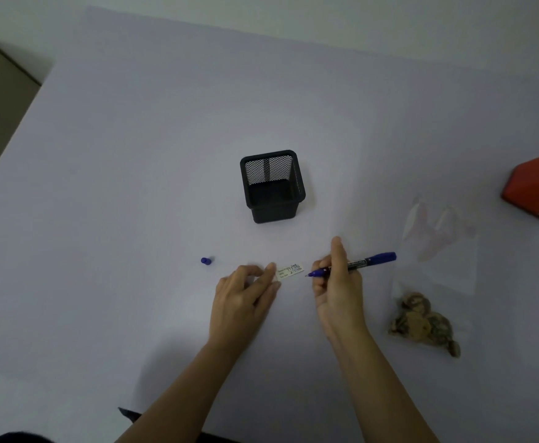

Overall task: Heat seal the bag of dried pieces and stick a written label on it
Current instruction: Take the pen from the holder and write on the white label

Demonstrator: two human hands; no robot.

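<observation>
The label (289,270) lies flat on the desk (133,155), its long axis running nine to three o'clock. The left hand (245,292) pins its nine o'clock end under narrow fingers (271,276). The right hand (336,282) grips the pen (357,263), tip just off the three o'clock end. The bag (431,282) waits at three o'clock, nearer the right hand.

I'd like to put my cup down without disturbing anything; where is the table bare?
Bare: everywhere left of the pen cap and behind the mesh holder. Crowded: around the label, both hands, and the bag at right.
</observation>
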